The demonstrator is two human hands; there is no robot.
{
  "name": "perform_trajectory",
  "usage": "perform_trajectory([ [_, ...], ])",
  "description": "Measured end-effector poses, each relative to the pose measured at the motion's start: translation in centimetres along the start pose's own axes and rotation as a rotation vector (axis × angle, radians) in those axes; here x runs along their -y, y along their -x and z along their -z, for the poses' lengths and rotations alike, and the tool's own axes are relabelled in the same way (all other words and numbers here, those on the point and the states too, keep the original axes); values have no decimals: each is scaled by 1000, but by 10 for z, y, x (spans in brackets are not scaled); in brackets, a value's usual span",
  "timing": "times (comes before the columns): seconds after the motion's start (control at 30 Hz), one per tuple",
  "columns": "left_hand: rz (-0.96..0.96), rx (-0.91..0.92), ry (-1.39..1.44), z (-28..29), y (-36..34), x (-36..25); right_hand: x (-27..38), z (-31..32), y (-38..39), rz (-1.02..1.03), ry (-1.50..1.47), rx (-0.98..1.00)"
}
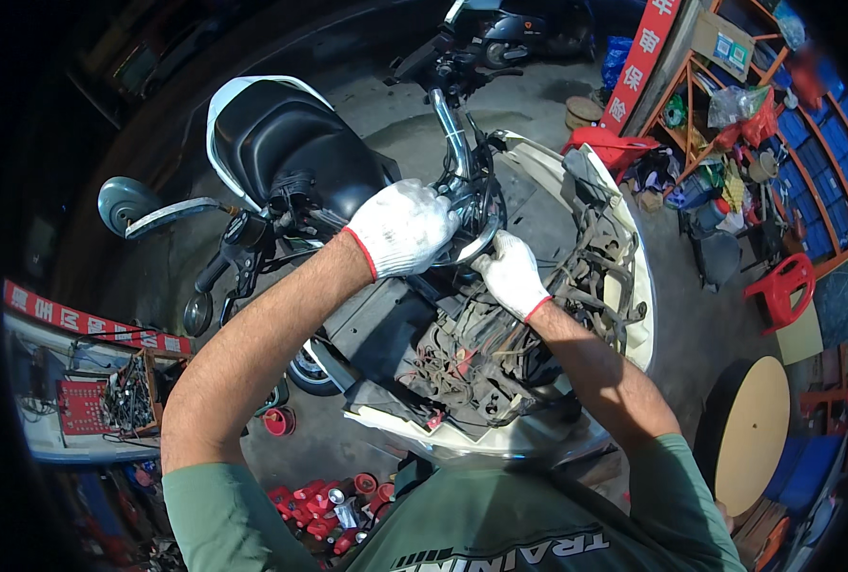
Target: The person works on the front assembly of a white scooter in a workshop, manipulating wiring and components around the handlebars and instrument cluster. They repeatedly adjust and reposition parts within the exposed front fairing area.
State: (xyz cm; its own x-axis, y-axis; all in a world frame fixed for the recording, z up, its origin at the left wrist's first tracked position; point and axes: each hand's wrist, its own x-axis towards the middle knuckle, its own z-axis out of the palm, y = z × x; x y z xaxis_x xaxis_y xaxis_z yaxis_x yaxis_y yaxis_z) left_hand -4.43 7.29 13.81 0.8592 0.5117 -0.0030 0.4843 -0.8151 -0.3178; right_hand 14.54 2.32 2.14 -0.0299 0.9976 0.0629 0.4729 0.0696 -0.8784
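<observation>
Left hand (pixel 407 227), right hand (pixel 514 275) flank base of scooter's chrome handlebar stem (pixel 453 138), probably steadying it (fingers partly hidden; cannot tell whether pinching).

We are seeing white characters (pixel 648 41) on a red banner (pixel 637 71) and a red strip (pixel 90 323), white capitals (pixel 579 544) on the wearer's green shirt (pixel 443 505), and green-blue label squares (pixel 723 47) on a cardboard box (pixel 715 29).
</observation>
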Motion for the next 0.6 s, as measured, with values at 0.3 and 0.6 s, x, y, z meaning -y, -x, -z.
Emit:
perform_trajectory([
  [0.3,57,19,163,8,-6,1,-10,-3,-3,31,40,-33],
  [0.6,31,17,128,5,-7,2,-11,-2,-8,-35,-13,54],
])
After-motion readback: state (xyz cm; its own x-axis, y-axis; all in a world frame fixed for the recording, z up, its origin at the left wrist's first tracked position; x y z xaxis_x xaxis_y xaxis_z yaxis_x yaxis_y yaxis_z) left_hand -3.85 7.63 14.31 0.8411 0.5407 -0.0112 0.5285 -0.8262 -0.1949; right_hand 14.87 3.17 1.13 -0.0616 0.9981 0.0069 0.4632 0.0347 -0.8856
